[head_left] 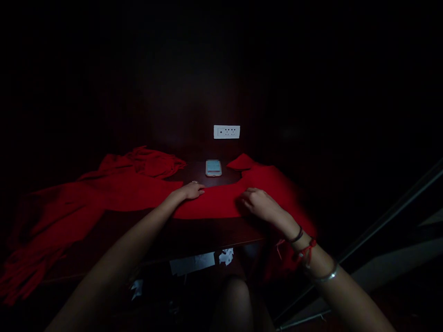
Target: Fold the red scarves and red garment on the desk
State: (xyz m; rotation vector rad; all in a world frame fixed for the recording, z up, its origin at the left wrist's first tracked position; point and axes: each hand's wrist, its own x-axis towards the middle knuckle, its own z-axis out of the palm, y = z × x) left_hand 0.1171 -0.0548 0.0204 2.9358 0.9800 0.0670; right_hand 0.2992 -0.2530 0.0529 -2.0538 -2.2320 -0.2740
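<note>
A long red scarf (pixel 211 201) with fringed ends lies across the dark tabletop, its middle laid as a band before me. My left hand (pixel 194 190) rests on the band's far edge, fingers stretched out and palm down. To the right, my right hand (pixel 260 204) is on the cloth with its fingers bent and drawn together at the scarf; the fingertips are partly shaded. Toward the left the scarf spreads into loose folds, with one fringed end hanging over the front edge. Its right part is bunched and slightly blurred.
A phone (pixel 213 168) lies on the table (pixel 188 173) beyond the scarf. On the dark back wall is a white socket panel (pixel 226 132). White papers (pixel 194 263) show below the table edge, above my knee (pixel 235 295). A pale slanted edge (pixel 391 210) runs along the right.
</note>
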